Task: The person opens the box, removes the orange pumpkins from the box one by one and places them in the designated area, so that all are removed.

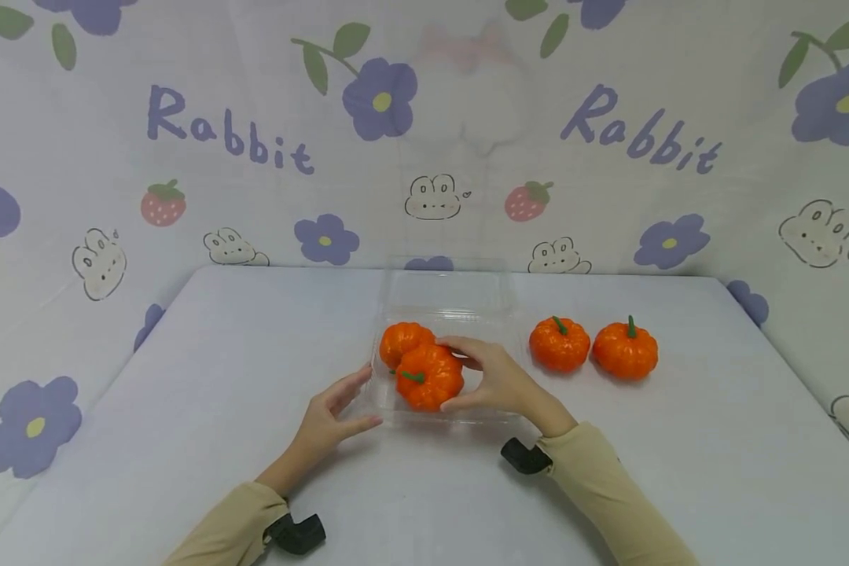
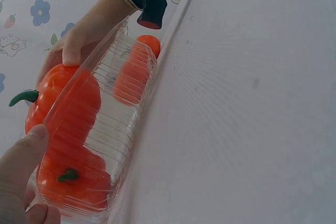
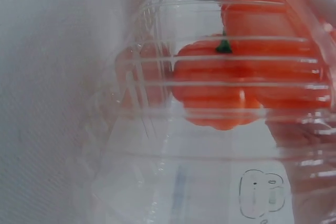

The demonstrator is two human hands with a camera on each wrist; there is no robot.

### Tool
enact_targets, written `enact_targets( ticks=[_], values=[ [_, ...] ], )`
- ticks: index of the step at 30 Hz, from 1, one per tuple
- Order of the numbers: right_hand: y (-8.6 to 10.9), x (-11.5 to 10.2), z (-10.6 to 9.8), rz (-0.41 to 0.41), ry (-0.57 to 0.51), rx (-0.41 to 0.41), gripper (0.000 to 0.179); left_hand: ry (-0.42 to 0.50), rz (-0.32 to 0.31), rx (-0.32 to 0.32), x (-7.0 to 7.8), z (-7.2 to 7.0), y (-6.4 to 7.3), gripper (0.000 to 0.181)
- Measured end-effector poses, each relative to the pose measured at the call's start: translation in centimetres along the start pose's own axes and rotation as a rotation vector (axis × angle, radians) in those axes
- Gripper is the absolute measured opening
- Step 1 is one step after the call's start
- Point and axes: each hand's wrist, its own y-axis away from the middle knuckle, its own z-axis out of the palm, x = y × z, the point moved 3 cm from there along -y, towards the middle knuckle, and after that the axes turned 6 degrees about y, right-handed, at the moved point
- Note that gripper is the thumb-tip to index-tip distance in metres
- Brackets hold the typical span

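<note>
My right hand [image 1: 502, 384] grips a small orange toy pumpkin [image 1: 430, 383] with a green stem, thumb on the near side and fingers on the far side. That pumpkin is at the left part of a clear plastic box [image 1: 491, 409], against another pumpkin [image 1: 400, 343] lying in the box. In the left wrist view, the held pumpkin [image 2: 44, 95] is tilted, partly above the rim. At the box's left edge is my left hand [image 1: 334, 410], thumb and fingers spread, holding no pumpkin. Its thumb [image 2: 29, 148] lies by the rim; whether it touches is unclear.
Two more orange pumpkins, one [image 1: 560, 345] beside the other [image 1: 626, 350], stand on the white table [image 1: 219, 338] right of the box. The box's clear lid [image 1: 446, 289] stands raised at the back, in front of a patterned cloth [image 1: 240, 63].
</note>
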Motion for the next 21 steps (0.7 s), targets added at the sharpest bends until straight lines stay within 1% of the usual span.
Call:
enact_targets(
  ticks=[9, 19, 21],
  values=[
    [0.02, -0.03, -0.12, 0.016, -0.008, 0.009, 0.072, 0.001, 0.000, -0.003, -0.18, 0.01, -0.09, 0.061],
    [0.14, 0.07, -0.29, 0.069, -0.058, 0.012, 0.069, -0.016, -0.020, 0.001, -0.07, 0.05, -0.11, 0.062],
    [0.17, 0.06, -0.36, 0.078, -0.063, 0.011, 0.073, -0.023, -0.023, 0.002, -0.01, 0.04, -0.03, 0.062]
  ],
)
